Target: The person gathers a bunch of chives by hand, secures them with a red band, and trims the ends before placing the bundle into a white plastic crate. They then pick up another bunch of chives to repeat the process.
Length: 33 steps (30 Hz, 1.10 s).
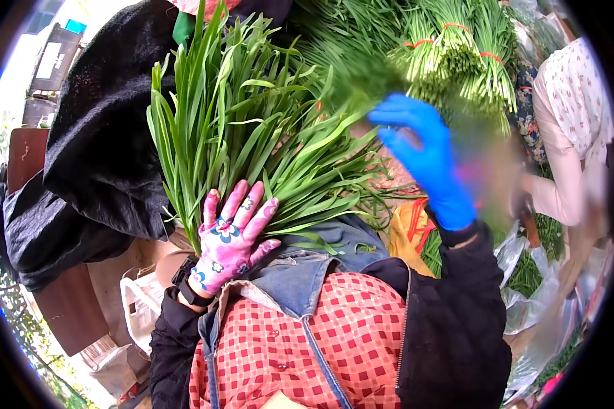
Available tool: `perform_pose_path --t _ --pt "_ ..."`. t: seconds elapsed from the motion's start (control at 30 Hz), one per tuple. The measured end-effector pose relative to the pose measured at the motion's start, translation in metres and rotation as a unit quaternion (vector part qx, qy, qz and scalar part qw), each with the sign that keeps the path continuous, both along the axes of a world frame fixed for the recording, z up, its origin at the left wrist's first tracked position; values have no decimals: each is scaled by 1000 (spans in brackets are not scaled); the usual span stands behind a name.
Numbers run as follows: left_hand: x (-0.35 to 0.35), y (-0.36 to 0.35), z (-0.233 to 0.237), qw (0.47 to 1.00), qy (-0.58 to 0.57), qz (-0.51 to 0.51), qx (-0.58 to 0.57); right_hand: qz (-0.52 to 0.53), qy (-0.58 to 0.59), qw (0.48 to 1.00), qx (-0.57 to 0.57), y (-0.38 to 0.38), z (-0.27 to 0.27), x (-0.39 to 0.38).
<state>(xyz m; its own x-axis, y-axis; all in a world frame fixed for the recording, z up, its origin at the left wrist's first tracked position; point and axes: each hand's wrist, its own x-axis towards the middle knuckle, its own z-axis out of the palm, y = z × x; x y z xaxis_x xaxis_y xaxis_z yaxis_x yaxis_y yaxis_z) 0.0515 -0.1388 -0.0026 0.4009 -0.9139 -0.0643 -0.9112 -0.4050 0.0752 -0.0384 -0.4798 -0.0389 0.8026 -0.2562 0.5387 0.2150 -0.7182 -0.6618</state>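
A thick pile of long, flat-leaved greens that look like garlic chives (232,116) lies across my lap, leaf tips fanned upward and to the right. My left hand (228,249), in a pink flowered glove, rests on their lower part with its fingers spread. To the right, my right hand (423,150) in a blue glove is raised beside the leaves. Its fingers are partly bent and apart, and slightly smeared by motion. Nothing shows clearly in its grasp, though leaf tips and a green blur lie close to its fingertips.
Tied bundles of greens (450,51) with red bands lie at the upper right, near more loose greens. Black cloth (116,123) drapes on the left above a white plastic basket (140,307). Another person's pale sleeve (556,143) is at right, above clear plastic bags (525,273).
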Motion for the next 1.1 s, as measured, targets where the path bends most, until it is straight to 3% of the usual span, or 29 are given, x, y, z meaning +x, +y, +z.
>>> perform_pose_path --t 0.03,0.1,0.13,0.33,0.4,0.43,0.53,0.57,0.6,0.63,0.67,0.73,0.77,0.8,0.87,0.93,1.0,1.07,1.1 --pt "0 -1 0 1000 1 1 4 1 -1 1000 -1 5 -3 7" --pt "0 0 -1 1000 1 2 6 44 119 988 88 17 -11 20" --pt "0 1 -2 1000 1 1 3 41 182 966 178 27 -3 23" --pt "1 0 -1 1000 20 8 -4 -14 120 974 193 47 -46 22" --pt "1 -1 -3 1000 19 6 -12 -76 44 992 93 46 -54 15" --pt "0 -1 -2 1000 17 8 -6 -111 46 908 402 39 -47 9" --pt "0 0 -4 1000 5 4 0 -186 -19 838 513 12 -32 -4" --pt "0 1 -4 1000 0 0 -2 -189 -19 839 510 -1 -28 -16" --pt "-1 2 -4 1000 -3 -3 -3 -72 122 912 384 -15 -23 -33" --pt "0 2 -5 1000 -9 -4 -3 49 258 935 238 -21 -13 -45" --pt "-1 2 -5 1000 -12 -4 -6 47 261 935 238 -21 0 -52" --pt "-2 0 -5 1000 -16 -4 1 90 490 867 -22 -18 27 -64" --pt "-2 -1 -4 1000 -18 -6 2 40 395 918 9 -18 21 -70" --pt "-2 -2 -5 1000 -19 -6 1 40 394 918 8 -21 16 -67" --pt "-2 -3 -6 1000 -23 -17 -5 -25 219 955 196 -28 6 -59" --pt "-1 -4 -4 1000 -10 -21 7 -28 217 953 209 -15 22 -39" --pt "0 -2 -6 999 -14 -41 -11 -8 141 958 248 -7 30 -22" --pt "0 -1 -6 999 -15 -33 -12 12 192 945 263 -17 26 -16" --pt "0 -2 -7 999 -14 -34 -12 37 217 964 148 -20 16 -15"
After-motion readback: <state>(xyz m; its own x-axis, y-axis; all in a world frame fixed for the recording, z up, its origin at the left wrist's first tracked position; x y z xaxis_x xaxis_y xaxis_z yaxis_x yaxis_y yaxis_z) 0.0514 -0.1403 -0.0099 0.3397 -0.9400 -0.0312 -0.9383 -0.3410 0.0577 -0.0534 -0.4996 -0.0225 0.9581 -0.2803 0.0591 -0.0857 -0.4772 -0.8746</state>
